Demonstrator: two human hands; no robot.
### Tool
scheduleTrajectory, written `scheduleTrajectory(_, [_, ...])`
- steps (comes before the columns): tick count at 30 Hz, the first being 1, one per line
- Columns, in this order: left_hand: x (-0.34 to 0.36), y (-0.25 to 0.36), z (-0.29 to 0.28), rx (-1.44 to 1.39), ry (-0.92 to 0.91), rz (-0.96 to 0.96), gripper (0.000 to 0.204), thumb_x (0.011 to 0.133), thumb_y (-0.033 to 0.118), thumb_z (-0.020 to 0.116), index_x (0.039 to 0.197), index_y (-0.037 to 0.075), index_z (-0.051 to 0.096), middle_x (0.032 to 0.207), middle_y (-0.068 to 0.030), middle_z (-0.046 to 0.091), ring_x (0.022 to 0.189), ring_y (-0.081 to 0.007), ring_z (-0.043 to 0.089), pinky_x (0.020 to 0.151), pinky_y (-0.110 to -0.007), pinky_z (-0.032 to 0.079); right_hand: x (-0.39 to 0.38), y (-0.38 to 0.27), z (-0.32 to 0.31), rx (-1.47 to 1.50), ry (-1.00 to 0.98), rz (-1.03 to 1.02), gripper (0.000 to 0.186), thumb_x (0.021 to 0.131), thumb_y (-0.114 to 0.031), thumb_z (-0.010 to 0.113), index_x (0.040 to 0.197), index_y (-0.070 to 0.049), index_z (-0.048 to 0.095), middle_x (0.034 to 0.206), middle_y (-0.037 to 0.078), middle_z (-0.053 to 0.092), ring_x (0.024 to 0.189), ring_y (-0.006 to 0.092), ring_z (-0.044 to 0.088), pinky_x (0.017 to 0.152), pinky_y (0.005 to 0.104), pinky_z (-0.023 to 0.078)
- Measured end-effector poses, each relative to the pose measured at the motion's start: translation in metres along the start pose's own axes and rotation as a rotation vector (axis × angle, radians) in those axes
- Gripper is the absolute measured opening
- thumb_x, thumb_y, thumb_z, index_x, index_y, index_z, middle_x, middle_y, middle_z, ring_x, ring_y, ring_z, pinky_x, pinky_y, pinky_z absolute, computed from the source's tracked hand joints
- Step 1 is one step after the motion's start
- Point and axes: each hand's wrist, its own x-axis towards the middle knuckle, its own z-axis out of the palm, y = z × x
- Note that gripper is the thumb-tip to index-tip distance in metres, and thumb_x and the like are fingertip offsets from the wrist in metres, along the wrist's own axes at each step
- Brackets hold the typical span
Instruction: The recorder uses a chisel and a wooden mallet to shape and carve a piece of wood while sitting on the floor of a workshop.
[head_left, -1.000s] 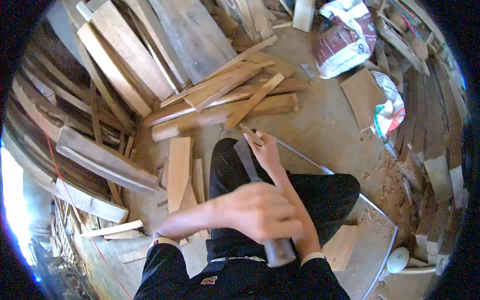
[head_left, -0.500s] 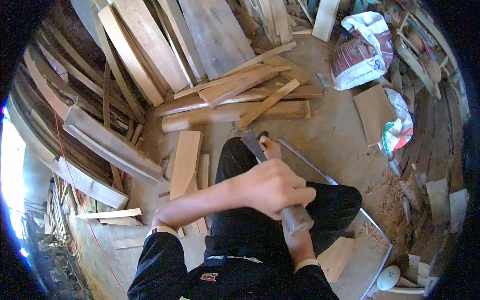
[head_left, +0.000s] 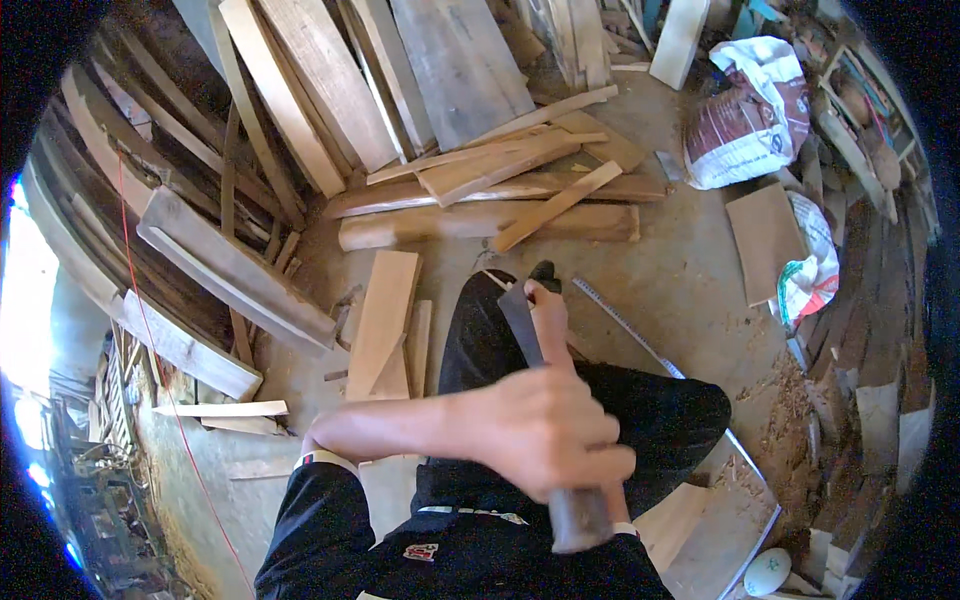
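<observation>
The left hand clenched hard round a dark-bladed tool, handle end near, blade pointing far! Beyond, above the dark trousers, the right hand gripped a pale wooden piece, mostly hidden behind that blade; a plank lay left.

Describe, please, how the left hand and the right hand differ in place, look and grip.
The left hand is closed around a tool; the right hand is beside the far end of its dark blade, its grip unclear.
The left hand appears larger, nearer the camera; the right hand appears smaller, farther away.
The left hand looks blurred; the right hand looks sharper.
Both are bare.
</observation>
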Motion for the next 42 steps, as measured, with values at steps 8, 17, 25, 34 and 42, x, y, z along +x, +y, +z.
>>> scheduleTrajectory(8, [-0.02,-0.037,0.002,-0.101,0.006,-0.169,0.026,0.058,0.02,0.069,0.077,0.011,0.053,0.062,-0.0036,0.051,0.057,-0.0251,0.058,0.05,-0.039,0.044,0.0,0.006,0.002,0.057,-0.106,0.138,0.037,0.083,-0.031,0.066,0.061,-0.007,0.047,0.054,0.015,0.055,0.049,0.0371,0.053,0.045,0.0435,0.04])
scheduleTrajectory(17, [-0.022,-0.056,-0.004,-0.103,0.099,-0.275,0.03,0.054,0.024,0.07,0.076,0.013,0.053,0.065,-0.0023,0.053,0.059,-0.0255,0.057,0.05,-0.039,0.042,0.001,0.013,0.0,0.361,-0.251,0.28,0.037,0.083,-0.039,0.063,0.065,-0.009,0.049,0.055,0.014,0.055,0.055,0.0342,0.056,0.05,0.0433,0.042])
scheduleTrajectory(25, [-0.025,-0.006,0.003,-0.014,-0.003,-0.018,0.013,0.067,0.023,0.066,0.073,0.016,0.058,0.064,0.0011,0.049,0.052,-0.016,0.051,0.043,-0.031,0.039,-0.011,-0.004,-0.01,-0.01,-0.006,-0.01,0.034,0.083,-0.022,0.067,0.062,-0.008,0.044,0.049,0.014,0.051,0.045,0.0336,0.053,0.042,0.0413,0.04])
scheduleTrajectory(34, [-0.022,0.011,0.004,0.059,0.073,0.011,0.015,0.064,0.023,0.059,0.066,0.013,0.047,0.06,0.0013,0.039,0.05,-0.0136,0.046,0.042,-0.03,0.034,0.003,0.01,-0.031,0.028,0.109,-0.137,0.033,0.081,-0.021,0.069,0.063,-0.006,0.046,0.049,0.015,0.048,0.043,0.0365,0.048,0.041,0.0428,0.035])
scheduleTrajectory(42, [-0.053,-0.06,0.003,-0.055,0.083,-0.266,0.03,0.055,0.029,0.069,0.078,0.013,0.059,0.069,-0.0057,0.055,0.063,-0.0271,0.058,0.053,-0.036,0.045,-0.015,0.025,-0.03,0.166,0.115,0.023,0.036,0.082,-0.021,0.068,0.061,-0.006,0.043,0.048,0.014,0.047,0.042,0.0345,0.046,0.041,0.0415,0.033])
